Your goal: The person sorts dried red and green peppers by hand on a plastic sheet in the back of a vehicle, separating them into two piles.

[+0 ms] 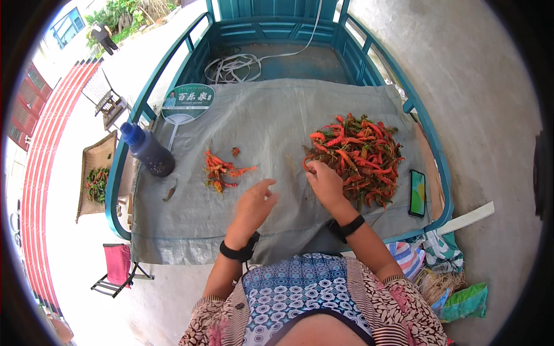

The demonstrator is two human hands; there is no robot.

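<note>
A large heap of red and dark green chili peppers (363, 160) lies on a grey woven sheet (277, 129) spread over a teal metal cart bed. My right hand (324, 181) is at the heap's left edge, its thumb and fingertips on a red chili pepper (306, 163). Over the sheet, my left hand (255, 205) hangs with thumb and fingers apart, holding nothing; it is slightly blurred. Up and left of it is a small pile of red and orange chili peppers (220, 168), with a small red piece (235, 151) just above. One shrivelled brownish pepper (171, 192) lies further left.
A blue-capped bottle (151, 151) and a hand fan (188, 104) lie at the left; a phone (417, 193) lies right of the heap. Teal rails (441, 181) flank the sheet. White strap (236, 68) is coiled behind. A folding stool (117, 266) and a distant person (103, 36) are at left.
</note>
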